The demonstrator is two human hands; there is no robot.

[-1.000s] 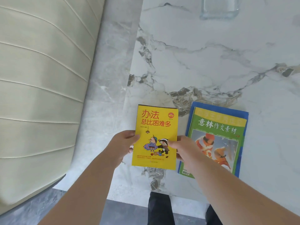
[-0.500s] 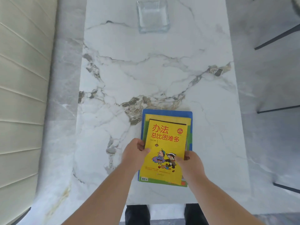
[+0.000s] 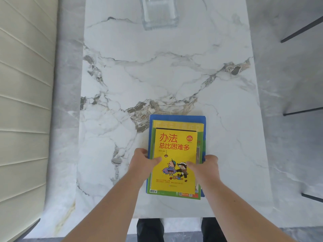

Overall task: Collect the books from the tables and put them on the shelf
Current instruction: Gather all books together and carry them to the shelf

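A yellow book (image 3: 174,149) with red characters and a cartoon cover lies on top of a green magazine (image 3: 200,137), which lies on a blue book (image 3: 176,117). The stack rests on the white marble table (image 3: 157,75) near its front edge. My left hand (image 3: 142,163) grips the stack's left edge, thumb on the yellow cover. At the right edge my right hand (image 3: 208,166) grips the stack, thumb on the yellow cover too.
A clear square glass dish (image 3: 160,13) stands at the table's far end. A cream ribbed sofa (image 3: 22,110) runs along the left. Dark thin chair legs (image 3: 302,111) show at the right over grey marble floor.
The yellow book, held beside the green magazine a second ago, now lies on top of it. Both hands have shifted from the yellow book alone to the stack's sides.
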